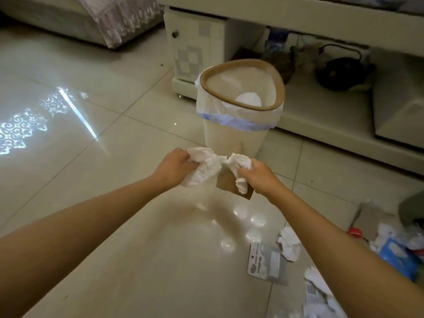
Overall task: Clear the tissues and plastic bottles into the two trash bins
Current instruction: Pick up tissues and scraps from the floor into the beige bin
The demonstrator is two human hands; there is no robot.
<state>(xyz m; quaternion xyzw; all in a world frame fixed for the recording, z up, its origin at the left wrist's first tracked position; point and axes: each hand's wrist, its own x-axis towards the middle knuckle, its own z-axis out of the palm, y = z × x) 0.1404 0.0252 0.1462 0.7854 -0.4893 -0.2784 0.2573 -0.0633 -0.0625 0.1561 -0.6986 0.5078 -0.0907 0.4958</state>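
My left hand [175, 167] and right hand [259, 177] each gripped crumpled tissues [206, 166] at centre frame; beyond, the lined bin [241, 104] held white tissue.

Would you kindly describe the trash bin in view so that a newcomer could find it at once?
Look to the cream cabinet along the far wall; the trash bin stands on the tiled floor just before its corner. It is beige with a brown rim, lined with a white bag edged in blue, and a white wad lies inside. Nothing else nearby is an open-topped container.
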